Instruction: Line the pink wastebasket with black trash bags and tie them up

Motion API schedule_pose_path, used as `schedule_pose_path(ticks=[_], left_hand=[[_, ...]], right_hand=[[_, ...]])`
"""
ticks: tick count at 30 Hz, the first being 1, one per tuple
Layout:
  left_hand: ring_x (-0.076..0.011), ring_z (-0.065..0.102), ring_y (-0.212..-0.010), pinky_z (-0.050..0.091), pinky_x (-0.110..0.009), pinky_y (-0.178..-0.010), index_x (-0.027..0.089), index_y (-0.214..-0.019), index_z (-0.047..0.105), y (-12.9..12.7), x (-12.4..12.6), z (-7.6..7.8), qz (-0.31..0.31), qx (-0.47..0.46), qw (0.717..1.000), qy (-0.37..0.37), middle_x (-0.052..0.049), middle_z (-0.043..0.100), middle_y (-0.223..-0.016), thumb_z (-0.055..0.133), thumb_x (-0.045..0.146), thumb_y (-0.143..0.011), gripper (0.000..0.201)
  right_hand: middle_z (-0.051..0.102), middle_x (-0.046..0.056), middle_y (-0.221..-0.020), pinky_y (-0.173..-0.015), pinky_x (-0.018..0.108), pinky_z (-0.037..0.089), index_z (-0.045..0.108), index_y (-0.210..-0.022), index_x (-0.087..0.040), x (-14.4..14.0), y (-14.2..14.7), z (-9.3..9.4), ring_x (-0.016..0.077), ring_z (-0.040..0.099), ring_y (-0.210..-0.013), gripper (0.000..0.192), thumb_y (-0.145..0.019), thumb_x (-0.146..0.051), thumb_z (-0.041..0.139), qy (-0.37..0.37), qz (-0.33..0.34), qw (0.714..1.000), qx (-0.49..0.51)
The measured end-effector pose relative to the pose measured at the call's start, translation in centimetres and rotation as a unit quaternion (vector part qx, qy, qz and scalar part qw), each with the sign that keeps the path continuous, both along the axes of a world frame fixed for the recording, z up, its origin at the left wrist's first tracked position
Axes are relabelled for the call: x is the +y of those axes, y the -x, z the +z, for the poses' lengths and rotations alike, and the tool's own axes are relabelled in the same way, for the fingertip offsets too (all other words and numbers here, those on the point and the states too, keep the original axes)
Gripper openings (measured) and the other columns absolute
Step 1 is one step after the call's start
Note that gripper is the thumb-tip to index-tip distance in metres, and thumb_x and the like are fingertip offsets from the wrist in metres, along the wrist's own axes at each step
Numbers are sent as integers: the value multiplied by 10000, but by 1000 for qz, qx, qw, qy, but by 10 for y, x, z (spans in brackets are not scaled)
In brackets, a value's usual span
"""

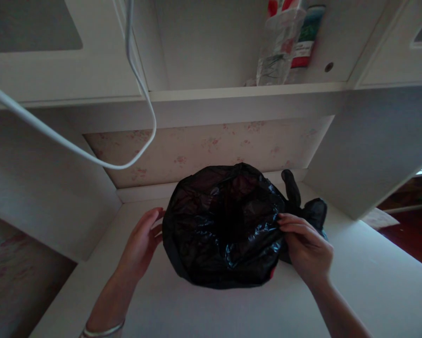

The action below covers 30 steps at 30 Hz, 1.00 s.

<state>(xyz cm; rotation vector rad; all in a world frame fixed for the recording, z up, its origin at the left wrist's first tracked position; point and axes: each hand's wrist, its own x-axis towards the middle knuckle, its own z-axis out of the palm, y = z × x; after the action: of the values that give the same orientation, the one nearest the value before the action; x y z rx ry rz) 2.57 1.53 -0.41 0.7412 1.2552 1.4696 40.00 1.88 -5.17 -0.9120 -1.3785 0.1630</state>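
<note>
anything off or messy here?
Mostly tidy. A white cable droops in a loose loop from the upper cabinet over the white desk surface. The crinkled black plastic bag has a knotted tail sticking out right. Right hand pinches its rim; left hand is alongside.

A white cable [91, 157] droops in a long loop in front of me, coming in from the left and running up past the cupboard door [56, 61]. Above the white surface [203, 310] runs a shelf [246, 91] with a clear plastic bottle [277, 47] standing on it, and a red and green container [305, 37] just behind the bottle. The back wall under the shelf is papered with a faint pink flower pattern [203, 150]. Off to my right I see dark red wooden floor [415, 234].
</note>
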Motion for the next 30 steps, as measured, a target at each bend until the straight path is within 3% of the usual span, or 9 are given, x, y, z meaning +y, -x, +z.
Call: schedule_pose_path(ticks=[6,13,18,21,24,30], left_hand=[[-262,735,-925,503,-303,-662,208,-1084,774,8,54,14,-84,22,996,17,-84,806,-1137,820,576,-796,470],[-209,716,-740,528,-313,-707,164,-963,779,5,75,16,-102,27,994,8,-53,811,-929,908,324,-701,333],[-174,694,-633,518,-280,-619,184,-913,735,4,76,9,-85,-4,996,14,-3,774,-814,873,268,-701,267],[-212,743,-729,543,-285,-631,181,-873,730,-3,69,4,-99,-38,994,24,-21,785,-824,854,244,-704,219],[-270,777,-841,588,-330,-675,184,-890,749,-14,49,1,-115,-74,990,38,-44,808,-885,856,247,-697,230],[-320,789,-958,626,-386,-738,255,-1001,778,-22,-25,-14,-93,-129,986,60,-34,828,-1015,886,285,-684,336]], right_hand=[[729,35,-800,-914,492,602,680,-657,-271,10,11,6,272,746,-933,260,-898,-174,659,29,32,997,59],[716,105,-1242,-975,488,567,685,-822,-257,5,11,-5,316,673,-1188,78,-894,-271,707,115,22,987,114],[730,70,-1341,-847,432,641,704,-950,-284,6,17,-9,305,741,-1149,199,-989,-459,620,198,115,944,236],[803,42,-1206,-842,454,660,700,-1172,-319,8,25,0,294,786,-1061,345,-1053,-562,486,235,156,927,246],[827,15,-1153,-936,490,646,680,-1327,-349,9,29,10,309,789,-1081,438,-1007,-622,557,272,159,913,261],[826,41,-1178,-994,538,630,747,-1288,-309,8,17,18,363,766,-1149,521,-853,-598,752,345,178,858,337]])
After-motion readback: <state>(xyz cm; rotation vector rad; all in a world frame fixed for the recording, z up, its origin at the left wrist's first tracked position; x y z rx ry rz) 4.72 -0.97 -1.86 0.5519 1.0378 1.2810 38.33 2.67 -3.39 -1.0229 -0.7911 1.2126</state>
